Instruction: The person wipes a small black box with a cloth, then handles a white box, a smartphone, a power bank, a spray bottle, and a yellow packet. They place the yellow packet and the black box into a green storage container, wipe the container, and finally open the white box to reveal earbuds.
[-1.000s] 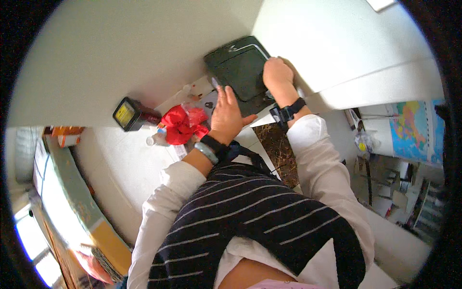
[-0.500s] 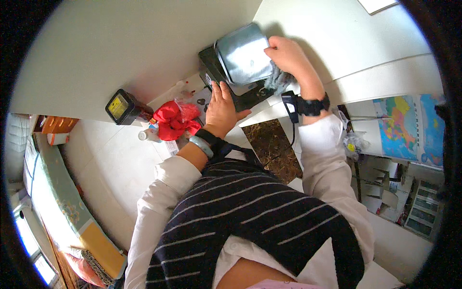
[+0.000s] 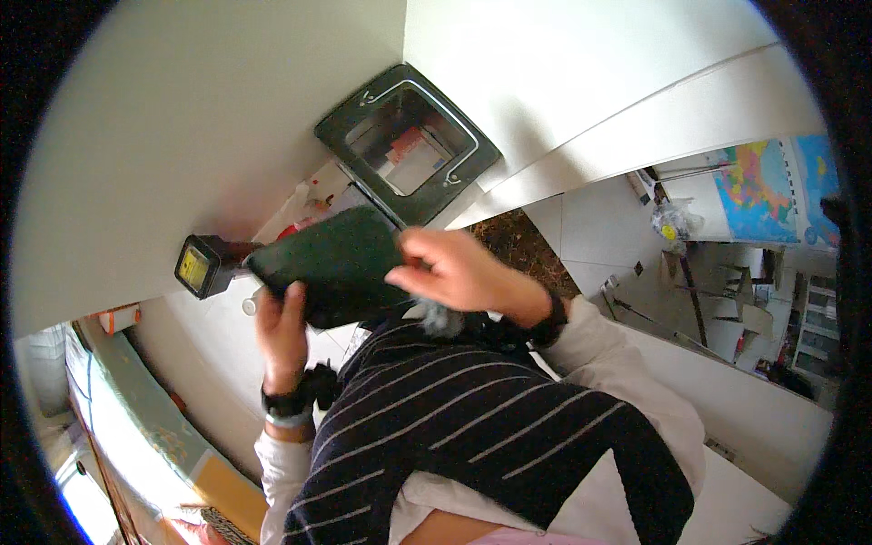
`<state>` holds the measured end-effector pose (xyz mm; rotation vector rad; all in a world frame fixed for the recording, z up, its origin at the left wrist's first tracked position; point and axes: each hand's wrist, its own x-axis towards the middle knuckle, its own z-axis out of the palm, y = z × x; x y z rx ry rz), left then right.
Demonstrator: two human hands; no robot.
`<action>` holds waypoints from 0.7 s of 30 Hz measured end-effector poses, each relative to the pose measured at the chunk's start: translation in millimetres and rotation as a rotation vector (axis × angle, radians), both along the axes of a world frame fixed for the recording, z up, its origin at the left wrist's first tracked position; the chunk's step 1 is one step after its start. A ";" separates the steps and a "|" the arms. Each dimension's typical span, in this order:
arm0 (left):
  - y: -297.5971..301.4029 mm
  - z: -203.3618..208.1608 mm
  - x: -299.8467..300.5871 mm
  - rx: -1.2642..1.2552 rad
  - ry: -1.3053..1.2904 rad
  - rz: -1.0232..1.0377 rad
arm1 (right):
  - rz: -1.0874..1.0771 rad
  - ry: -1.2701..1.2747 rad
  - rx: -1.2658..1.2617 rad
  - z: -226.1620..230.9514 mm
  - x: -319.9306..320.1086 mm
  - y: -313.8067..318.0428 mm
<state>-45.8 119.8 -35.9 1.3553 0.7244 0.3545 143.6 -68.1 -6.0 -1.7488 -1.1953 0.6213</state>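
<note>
- both hands pinch a dark green pouch (image 3: 341,263) at chest height: left hand (image 3: 280,329) clamps its lower left edge, right hand (image 3: 454,272) grips the right end
- I'd keep it level and the grip firm so it can't sag
- just above sits the open black frame (image 3: 409,141) on the counter (image 3: 182,136)
- the pouch hides the red stuff behind it, can't make out what's inside the frame, and the yellow-faced box (image 3: 202,265) to the left is too small to read

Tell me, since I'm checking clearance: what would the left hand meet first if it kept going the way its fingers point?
Probably the dark green pad the left hand already grips; beyond it, the black box, though depth is unclear.
</note>
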 end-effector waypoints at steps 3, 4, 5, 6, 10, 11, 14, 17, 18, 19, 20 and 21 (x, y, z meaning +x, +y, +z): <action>1.4 20.8 -33.9 0.263 0.102 0.302 | 0.082 0.028 -0.089 -33.2 -11.8 16.9; 2.1 27.9 -44.2 0.206 0.112 0.407 | 0.039 0.008 -0.160 -41.6 -11.9 22.6; 2.0 33.9 -53.4 0.157 0.058 0.501 | 0.016 0.051 -0.214 -49.0 -8.7 29.2; 1.4 38.8 -61.6 0.130 0.074 0.513 | -0.028 0.051 -0.111 -53.8 -5.6 32.4; -5.2 31.4 -74.3 0.347 0.430 0.271 | -0.152 -0.078 0.083 -66.8 6.6 58.1; -4.9 17.3 -67.2 0.210 0.309 0.242 | -0.147 -0.106 0.136 -69.7 9.5 67.2; -1.1 -23.6 -47.6 0.363 0.496 0.092 | -0.071 -0.246 0.158 -79.2 14.4 92.1; 4.0 -72.6 -16.5 0.345 0.216 0.053 | 0.091 -0.657 -0.054 -87.2 12.1 108.2; 4.1 -87.0 -6.5 0.315 0.178 0.084 | 0.062 -0.683 0.014 -88.3 6.9 113.7; 4.7 -99.2 3.8 0.205 0.091 0.125 | 0.040 -0.697 0.007 -88.1 -0.6 118.9; 3.4 -107.5 7.3 0.309 0.109 0.144 | 0.085 -0.661 0.086 -87.0 -6.6 129.5; 6.9 -113.6 11.2 0.229 0.067 0.156 | 0.134 -0.626 0.150 -84.6 -13.0 142.7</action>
